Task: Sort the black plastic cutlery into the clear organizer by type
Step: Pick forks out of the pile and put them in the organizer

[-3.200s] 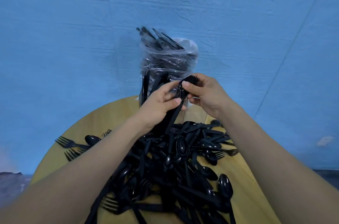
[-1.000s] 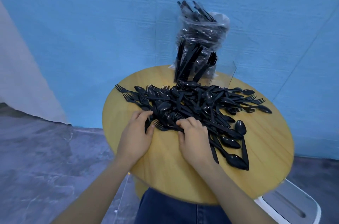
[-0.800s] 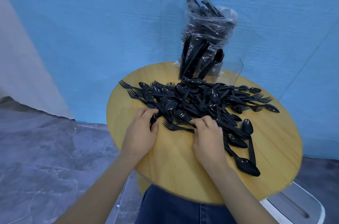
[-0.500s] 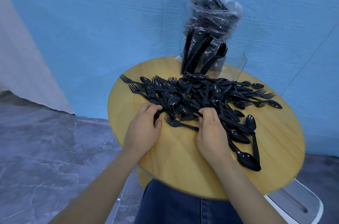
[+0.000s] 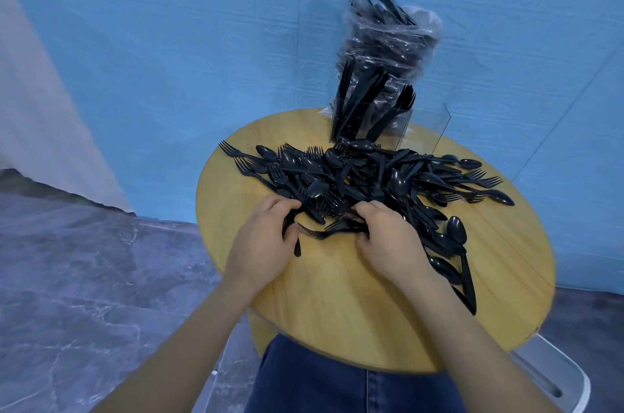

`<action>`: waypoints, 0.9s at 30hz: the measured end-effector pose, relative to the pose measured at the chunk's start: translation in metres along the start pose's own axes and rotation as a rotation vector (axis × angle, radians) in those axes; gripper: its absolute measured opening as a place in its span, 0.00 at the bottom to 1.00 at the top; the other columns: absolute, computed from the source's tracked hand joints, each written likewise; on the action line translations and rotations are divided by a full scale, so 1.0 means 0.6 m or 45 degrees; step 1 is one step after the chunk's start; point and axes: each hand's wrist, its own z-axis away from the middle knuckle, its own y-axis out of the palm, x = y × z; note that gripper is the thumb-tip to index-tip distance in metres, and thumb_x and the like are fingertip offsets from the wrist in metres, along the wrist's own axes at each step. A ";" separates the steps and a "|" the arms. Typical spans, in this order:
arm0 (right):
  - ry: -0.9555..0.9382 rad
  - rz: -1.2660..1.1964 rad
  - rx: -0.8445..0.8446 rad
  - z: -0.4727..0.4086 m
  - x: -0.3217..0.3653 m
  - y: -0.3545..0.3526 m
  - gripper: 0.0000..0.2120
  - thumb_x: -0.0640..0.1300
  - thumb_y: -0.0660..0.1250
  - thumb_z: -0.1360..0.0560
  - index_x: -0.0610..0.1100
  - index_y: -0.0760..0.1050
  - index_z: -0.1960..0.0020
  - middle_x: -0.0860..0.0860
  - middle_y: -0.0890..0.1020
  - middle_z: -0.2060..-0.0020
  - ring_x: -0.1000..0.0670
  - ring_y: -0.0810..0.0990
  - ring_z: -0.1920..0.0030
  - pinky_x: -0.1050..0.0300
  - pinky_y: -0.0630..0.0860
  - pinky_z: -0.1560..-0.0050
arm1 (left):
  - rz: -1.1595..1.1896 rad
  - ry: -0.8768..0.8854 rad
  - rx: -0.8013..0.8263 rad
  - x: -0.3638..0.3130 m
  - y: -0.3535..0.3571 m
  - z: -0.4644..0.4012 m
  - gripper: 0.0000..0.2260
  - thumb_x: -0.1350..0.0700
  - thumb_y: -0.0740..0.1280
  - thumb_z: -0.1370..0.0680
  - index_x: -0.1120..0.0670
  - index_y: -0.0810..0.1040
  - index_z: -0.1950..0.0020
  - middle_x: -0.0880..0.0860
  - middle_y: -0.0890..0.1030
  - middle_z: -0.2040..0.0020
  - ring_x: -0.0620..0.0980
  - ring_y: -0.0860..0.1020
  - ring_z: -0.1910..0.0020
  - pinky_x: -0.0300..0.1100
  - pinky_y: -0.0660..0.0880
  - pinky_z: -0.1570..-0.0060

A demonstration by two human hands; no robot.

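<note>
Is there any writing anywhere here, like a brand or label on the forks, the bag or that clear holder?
None can be read.
The black plastic cutlery, clear organizer and plastic bag show no print.
The round wooden table and blue wall are plain too.

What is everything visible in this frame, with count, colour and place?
Round wooden table: one, yellow-tan, centre.
Loose black plastic cutlery pile: many forks and spoons, uncounted, on the table's far half.
Clear plastic organizer: one, transparent, table's far edge, some cutlery upright inside.
Clear plastic bag of cutlery: one, behind the organizer.
Blue wall: behind.
Grey marbled floor: left.
Left hand: gripping cutlery at the pile's near edge.
Right hand: gripping cutlery beside it.
</note>
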 end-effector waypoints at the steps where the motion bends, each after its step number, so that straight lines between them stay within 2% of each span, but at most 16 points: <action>1: -0.005 -0.013 -0.012 0.000 -0.002 -0.001 0.18 0.34 0.60 0.26 0.46 0.72 0.38 0.52 0.76 0.45 0.49 0.75 0.45 0.56 0.73 0.52 | 0.012 -0.018 -0.009 0.000 0.000 -0.001 0.15 0.55 0.63 0.21 0.49 0.72 0.34 0.44 0.71 0.38 0.39 0.72 0.52 0.35 0.69 0.54; 5: -0.024 -0.166 -0.058 0.001 -0.004 -0.008 0.13 0.34 0.62 0.26 0.46 0.76 0.45 0.54 0.78 0.46 0.52 0.77 0.46 0.57 0.75 0.51 | 0.082 -0.109 -0.070 0.002 -0.001 -0.003 0.17 0.51 0.65 0.23 0.51 0.73 0.34 0.47 0.72 0.40 0.43 0.73 0.50 0.37 0.70 0.53; 8: -0.019 -0.360 -0.088 -0.002 -0.001 -0.016 0.12 0.34 0.64 0.26 0.47 0.77 0.47 0.55 0.79 0.48 0.54 0.77 0.48 0.57 0.75 0.47 | 0.046 -0.167 -0.019 -0.004 0.000 -0.007 0.23 0.47 0.66 0.24 0.51 0.69 0.31 0.47 0.70 0.42 0.43 0.73 0.50 0.36 0.68 0.55; 11: -0.012 -0.648 -0.138 -0.006 0.004 -0.030 0.12 0.35 0.66 0.26 0.51 0.75 0.51 0.59 0.79 0.52 0.64 0.76 0.56 0.72 0.71 0.54 | -0.031 -0.261 0.051 -0.014 0.001 -0.016 0.25 0.47 0.68 0.25 0.52 0.66 0.31 0.49 0.71 0.46 0.48 0.73 0.50 0.39 0.70 0.55; 13: 0.016 -0.865 -0.180 -0.009 0.008 -0.041 0.13 0.35 0.67 0.26 0.53 0.74 0.55 0.61 0.78 0.56 0.67 0.75 0.59 0.76 0.70 0.57 | -0.043 -0.332 0.062 -0.019 -0.001 -0.022 0.22 0.49 0.68 0.25 0.53 0.67 0.35 0.51 0.73 0.49 0.50 0.74 0.52 0.41 0.69 0.58; 16: 0.084 -1.113 -0.255 -0.016 0.009 -0.049 0.11 0.36 0.69 0.26 0.52 0.77 0.55 0.58 0.80 0.59 0.65 0.77 0.59 0.76 0.71 0.59 | -0.078 -0.425 0.096 -0.026 -0.008 -0.029 0.16 0.52 0.67 0.24 0.55 0.68 0.40 0.53 0.76 0.51 0.52 0.75 0.53 0.43 0.69 0.60; 18: 0.141 -1.180 -0.293 -0.021 0.009 -0.049 0.08 0.37 0.69 0.26 0.49 0.78 0.52 0.55 0.81 0.59 0.62 0.78 0.58 0.75 0.72 0.59 | -0.172 -0.447 0.143 -0.032 -0.013 -0.031 0.12 0.52 0.66 0.23 0.57 0.70 0.44 0.54 0.77 0.52 0.54 0.76 0.54 0.44 0.71 0.60; 21: 0.173 -1.227 -0.332 -0.026 0.008 -0.048 0.09 0.38 0.70 0.26 0.52 0.77 0.54 0.54 0.81 0.58 0.59 0.78 0.57 0.74 0.73 0.59 | -0.271 -0.435 0.214 -0.039 -0.021 -0.035 0.08 0.53 0.64 0.23 0.57 0.71 0.52 0.54 0.76 0.56 0.55 0.75 0.58 0.43 0.68 0.64; 27: 0.178 -1.238 -0.313 -0.027 0.008 -0.044 0.08 0.38 0.69 0.26 0.50 0.78 0.53 0.53 0.81 0.57 0.58 0.78 0.56 0.75 0.72 0.60 | -0.477 -0.329 0.270 -0.052 -0.027 -0.038 0.08 0.54 0.61 0.22 0.54 0.68 0.60 0.50 0.70 0.64 0.52 0.72 0.64 0.42 0.63 0.71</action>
